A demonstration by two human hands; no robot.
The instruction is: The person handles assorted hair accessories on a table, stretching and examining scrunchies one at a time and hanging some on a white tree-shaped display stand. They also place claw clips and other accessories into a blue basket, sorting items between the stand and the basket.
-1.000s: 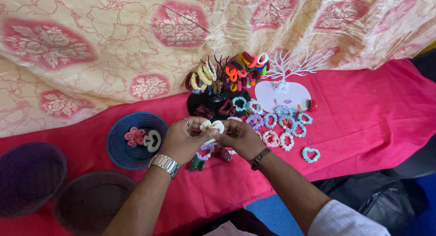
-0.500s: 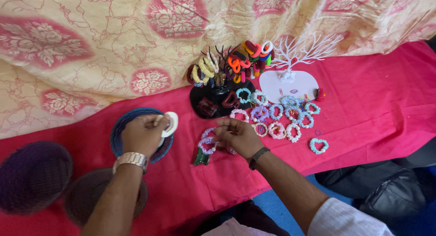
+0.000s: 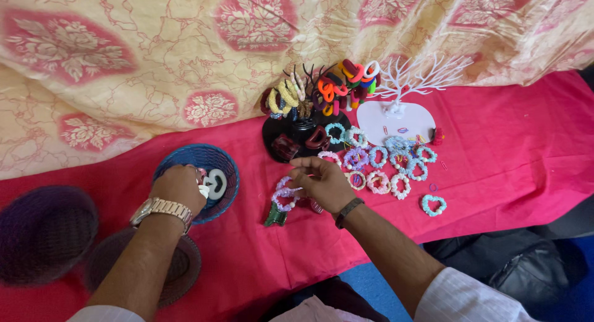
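My left hand reaches into a round blue basket at the left. Its fingertips pinch the edge of a white hair tie that rests inside, next to a pink one. A metal watch sits on that wrist. My right hand lies palm down on the pink tablecloth, fingers curled on a purple and pink frilly hair tie. A green clip lies just below it.
Several pastel frilly hair ties lie right of my hand, with a teal heart-shaped one apart. Behind stand a black rack of coloured hair ties and a white tree stand. A purple basket and a brown basket sit at left.
My hands parted from the middle. The left one carried the white hair tie leftwards and down into the blue basket. The right one stayed by the pile and took hold of the purple tie.
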